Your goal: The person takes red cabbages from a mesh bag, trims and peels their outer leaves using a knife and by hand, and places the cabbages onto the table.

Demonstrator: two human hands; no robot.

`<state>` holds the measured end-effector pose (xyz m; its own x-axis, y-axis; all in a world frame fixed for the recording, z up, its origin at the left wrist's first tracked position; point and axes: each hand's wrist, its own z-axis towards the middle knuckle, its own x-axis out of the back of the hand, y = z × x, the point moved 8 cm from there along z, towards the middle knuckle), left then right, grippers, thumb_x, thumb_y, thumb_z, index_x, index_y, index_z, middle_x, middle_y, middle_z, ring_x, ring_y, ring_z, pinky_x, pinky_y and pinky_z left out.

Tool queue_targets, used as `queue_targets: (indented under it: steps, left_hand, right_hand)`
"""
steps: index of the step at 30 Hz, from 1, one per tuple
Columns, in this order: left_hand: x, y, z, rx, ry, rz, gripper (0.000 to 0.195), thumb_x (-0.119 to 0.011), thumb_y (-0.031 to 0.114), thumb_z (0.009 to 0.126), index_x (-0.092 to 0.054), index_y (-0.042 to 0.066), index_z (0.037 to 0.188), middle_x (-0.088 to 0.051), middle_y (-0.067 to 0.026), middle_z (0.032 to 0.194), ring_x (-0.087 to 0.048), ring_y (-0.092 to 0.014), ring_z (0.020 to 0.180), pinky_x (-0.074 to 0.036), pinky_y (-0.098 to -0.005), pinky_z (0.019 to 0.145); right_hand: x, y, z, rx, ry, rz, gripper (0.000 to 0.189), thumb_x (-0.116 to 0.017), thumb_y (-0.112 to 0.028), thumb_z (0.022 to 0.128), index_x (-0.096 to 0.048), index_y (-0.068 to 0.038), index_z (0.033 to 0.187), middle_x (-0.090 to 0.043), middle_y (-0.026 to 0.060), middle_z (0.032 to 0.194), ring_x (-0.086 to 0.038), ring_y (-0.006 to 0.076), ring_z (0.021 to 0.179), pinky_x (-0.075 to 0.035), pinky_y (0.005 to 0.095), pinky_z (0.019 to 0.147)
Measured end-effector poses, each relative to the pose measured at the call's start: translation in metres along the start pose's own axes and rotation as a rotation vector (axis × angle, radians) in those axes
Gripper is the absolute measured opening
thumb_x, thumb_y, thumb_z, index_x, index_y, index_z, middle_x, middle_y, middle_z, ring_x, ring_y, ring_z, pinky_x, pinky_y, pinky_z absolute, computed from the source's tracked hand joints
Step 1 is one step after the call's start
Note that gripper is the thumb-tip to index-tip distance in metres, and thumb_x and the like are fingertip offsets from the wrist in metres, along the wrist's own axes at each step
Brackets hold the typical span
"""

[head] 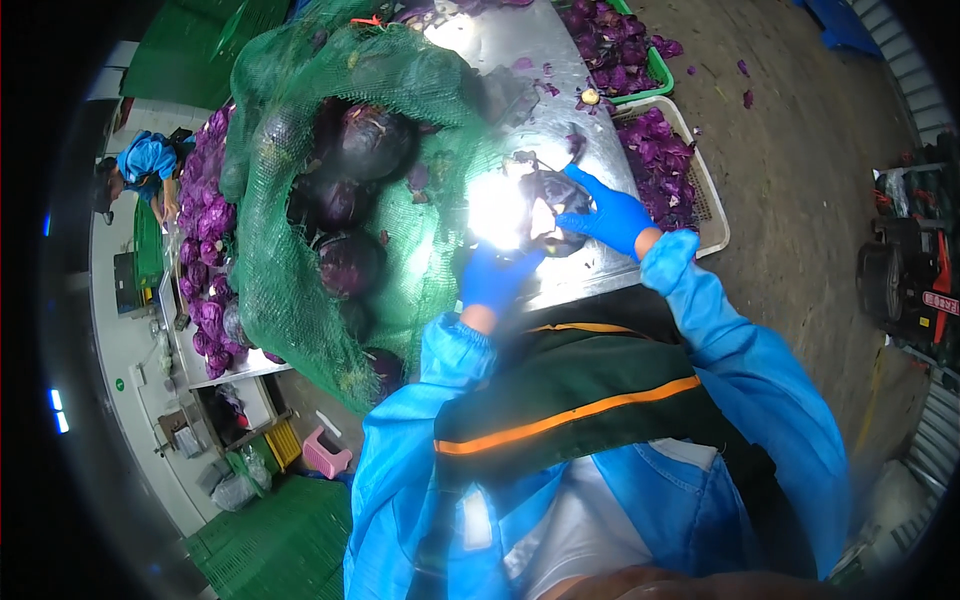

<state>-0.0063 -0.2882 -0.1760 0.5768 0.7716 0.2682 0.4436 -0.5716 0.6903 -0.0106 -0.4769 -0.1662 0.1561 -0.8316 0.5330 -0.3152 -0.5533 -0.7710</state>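
Note:
A dark red cabbage (562,193) with a pale cut patch on its side rests at the near end of a metal table (559,289). My right hand (611,214), in a blue glove, grips it from the right with the thumb and fingers spread over it. At the cabbage's lower left is my left hand (495,276), also blue-gloved. Strong glare and blur hide its fingertips and whatever they may hold. To the left, a green mesh sack (274,247) lies open, with several whole red cabbages (375,141) inside.
Loose purple leaves fill a white crate (720,202) and a green crate (664,71) along the table's right side. Peeled red cabbages (214,217) are heaped on another table at left, where a co-worker (146,165) bends over. A pink stool (326,452) stands on the floor.

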Motion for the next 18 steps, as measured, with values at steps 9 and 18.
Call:
queue_targets:
  steps: [9, 18]
  left_hand:
    - [-0.007, 0.053, 0.05, -0.794, 0.24, 0.249, 0.105, -0.08, 0.035, 0.059, -0.019, 0.001, 0.137, -0.038, -0.0216, 0.125, -0.04, -0.032, 0.116, -0.034, -0.0393, 0.098]
    - [-0.028, 0.075, 0.042, -0.793, 0.397, 0.588, 0.103, -0.079, 0.04, 0.059, -0.021, 0.001, 0.136, -0.04, -0.0223, 0.121, -0.042, -0.036, 0.111, -0.036, -0.0411, 0.094]
  right_hand:
    - [0.014, -0.027, -0.011, 0.19, 0.166, -0.344, 0.039, -0.052, -0.034, 0.085, -0.05, -0.016, 0.12, -0.061, 0.0132, 0.098, -0.06, 0.03, 0.085, -0.048, 0.0399, 0.07]
    - [0.052, 0.048, 0.027, -0.12, 0.362, -0.292, 0.029, -0.04, -0.034, 0.089, -0.055, -0.012, 0.1, -0.061, 0.0179, 0.092, -0.059, 0.0381, 0.08, -0.047, 0.0476, 0.067]
